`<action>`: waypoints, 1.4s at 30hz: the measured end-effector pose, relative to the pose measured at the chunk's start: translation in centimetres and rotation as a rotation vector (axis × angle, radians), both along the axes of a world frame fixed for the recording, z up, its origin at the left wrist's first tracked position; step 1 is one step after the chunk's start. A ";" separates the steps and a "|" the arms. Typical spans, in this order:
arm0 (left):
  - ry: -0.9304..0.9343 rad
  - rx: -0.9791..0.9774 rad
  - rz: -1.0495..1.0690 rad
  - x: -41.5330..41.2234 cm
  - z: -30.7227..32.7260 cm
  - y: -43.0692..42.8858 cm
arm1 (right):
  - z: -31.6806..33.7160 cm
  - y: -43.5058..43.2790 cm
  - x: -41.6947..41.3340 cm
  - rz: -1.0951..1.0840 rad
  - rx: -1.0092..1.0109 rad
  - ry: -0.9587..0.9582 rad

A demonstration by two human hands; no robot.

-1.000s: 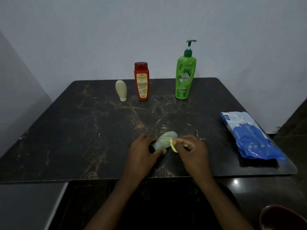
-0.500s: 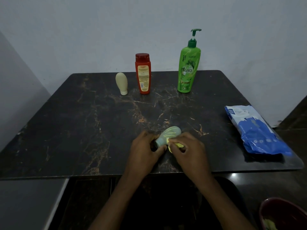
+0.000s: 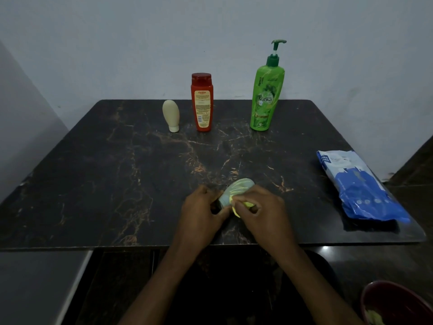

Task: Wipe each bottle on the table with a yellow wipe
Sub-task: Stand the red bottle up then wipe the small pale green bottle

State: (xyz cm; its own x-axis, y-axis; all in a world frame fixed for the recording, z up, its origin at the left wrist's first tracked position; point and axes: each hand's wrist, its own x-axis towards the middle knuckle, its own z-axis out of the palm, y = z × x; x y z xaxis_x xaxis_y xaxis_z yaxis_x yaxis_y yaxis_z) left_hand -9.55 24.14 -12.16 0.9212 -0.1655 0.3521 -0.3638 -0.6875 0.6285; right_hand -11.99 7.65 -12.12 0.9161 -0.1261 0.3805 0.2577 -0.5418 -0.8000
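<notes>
Dark marble table [image 3: 117, 184], pale wall behind, with small pale-green bottle [image 3: 239, 186] at the near middle, lying tilted: narrow end near-left, base pointing far-right. Grip-wise: left hand [image 3: 201, 214] curled round the narrow end, right hand [image 3: 260, 212] pinching the yellow wipe [image 3: 236, 208] against its near-right side. Looks like rubbing far-right along that axis next, so right hand's job.

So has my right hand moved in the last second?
Yes. The right hand with the yellow wipe has slid slightly left along the small bottle toward the left hand, judged against the table's orange veins.
</notes>
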 end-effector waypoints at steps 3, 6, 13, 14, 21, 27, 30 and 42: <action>-0.003 0.020 -0.013 0.0 0.1 0.0 | -0.1 -0.3 0.5 -0.092 -0.021 -0.008; -0.004 0.041 -0.016 -0.1 0.1 -0.1 | 0.1 -0.3 0.6 -0.107 -0.049 -0.018; -0.017 0.103 -0.012 -0.3 0.3 -0.2 | -0.3 -2.1 1.2 -0.066 -0.092 0.019; -0.024 0.108 -0.011 -0.3 0.3 -0.2 | -0.3 -2.8 1.6 -0.117 -0.101 0.045; -0.011 0.097 -0.017 -0.2 -0.1 -0.1 | 0.4 0.1 0.1 0.003 -0.098 0.006; -0.026 0.115 -0.031 -0.3 0.3 -0.1 | 0.1 -3.0 2.1 -0.119 -0.091 0.073; -0.018 0.114 -0.026 -0.4 0.4 -0.1 | 0.4 -3.2 2.4 -0.165 -0.114 0.084; -0.018 0.122 -0.026 -0.2 0.3 -0.1 | 0.7 -3.7 2.9 -0.206 -0.082 0.128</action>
